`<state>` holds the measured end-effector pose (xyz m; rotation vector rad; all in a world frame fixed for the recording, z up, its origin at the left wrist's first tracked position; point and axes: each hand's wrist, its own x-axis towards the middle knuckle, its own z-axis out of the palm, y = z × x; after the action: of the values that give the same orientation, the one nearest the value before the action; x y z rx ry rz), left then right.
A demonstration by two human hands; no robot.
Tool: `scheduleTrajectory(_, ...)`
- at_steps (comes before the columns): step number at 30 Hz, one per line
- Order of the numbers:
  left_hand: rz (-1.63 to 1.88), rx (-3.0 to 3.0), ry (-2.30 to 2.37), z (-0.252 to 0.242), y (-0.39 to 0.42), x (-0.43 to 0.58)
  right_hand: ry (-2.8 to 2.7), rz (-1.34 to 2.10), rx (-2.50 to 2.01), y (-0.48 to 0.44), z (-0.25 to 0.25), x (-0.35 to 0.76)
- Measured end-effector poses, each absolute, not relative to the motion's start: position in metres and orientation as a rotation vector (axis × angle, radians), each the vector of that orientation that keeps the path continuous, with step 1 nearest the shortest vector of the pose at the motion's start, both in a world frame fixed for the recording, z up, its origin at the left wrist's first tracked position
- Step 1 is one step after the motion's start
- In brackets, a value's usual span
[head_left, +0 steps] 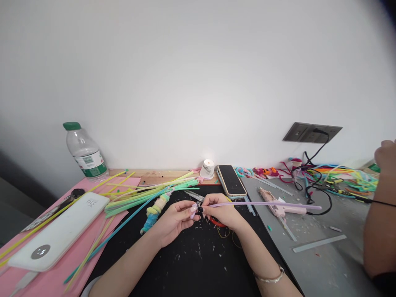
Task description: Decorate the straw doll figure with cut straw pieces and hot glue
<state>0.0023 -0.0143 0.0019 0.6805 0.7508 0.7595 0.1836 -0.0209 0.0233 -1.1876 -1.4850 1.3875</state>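
My left hand [181, 216] is closed in a pinch on the short, bunched end of a lavender pipe cleaner [266, 203]. Close beside it, my right hand [221, 210] pinches the same pipe cleaner, whose long straight length runs out to the right over the wrist. Both hands are just above a black mat [192, 264]. Behind the fingers lies a metal tool [194, 195], partly hidden, and a red loop [217, 222] shows under my right hand. Left of my hands rests a coiled pipe-cleaner piece [155, 212] in blue, yellow and cream.
Bundled green and yellow pipe cleaners [148, 196], a white power bank [60, 231] and a plastic bottle [88, 152] are on the left. At the back stand a paper cup [207, 169] and a phone [232, 180]. A glue gun [280, 208] and another person's arm [379, 222] are right.
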Motion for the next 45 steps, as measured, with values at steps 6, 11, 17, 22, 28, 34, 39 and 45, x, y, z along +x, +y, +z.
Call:
scheduleTrajectory(6, 0.787, 0.675, 0.721, 0.001, -0.014, 0.002, -1.449, 1.414, -1.157, -0.021, 0.025, 0.182)
scheduleTrajectory(11, 0.788, 0.645, 0.692, 0.001, -0.014, 0.001, -1.400, 1.429, -1.144, -0.023, 0.027, 0.179)
scheduleTrajectory(17, 0.765, 0.642, 0.653, 0.003, -0.014, 0.000, -1.331, 1.475, -1.050, -0.024, 0.026, 0.177)
scheduleTrajectory(22, 0.738, 0.640, 0.627, 0.004, -0.015, -0.002, -1.288, 1.541, -0.958, -0.022, 0.017, 0.176)
scheduleTrajectory(28, 0.719, 0.634, 0.594, 0.004, -0.016, -0.002, -1.204, 1.605, -0.910, -0.023, 0.008, 0.170)
scheduleTrajectory(34, 0.719, 0.634, 0.479, 0.006, -0.016, -0.002, -1.142, 1.635, -0.801, -0.026, 0.007, 0.162)
scheduleTrajectory(39, 0.726, 0.629, 0.457, 0.003, -0.018, -0.002, -1.154, 1.667, -0.756, -0.029, 0.007, 0.159)
scheduleTrajectory(45, 0.706, 0.578, 0.471, 0.000, -0.018, -0.002, -1.213, 1.713, -0.698, -0.032, 0.012, 0.157)
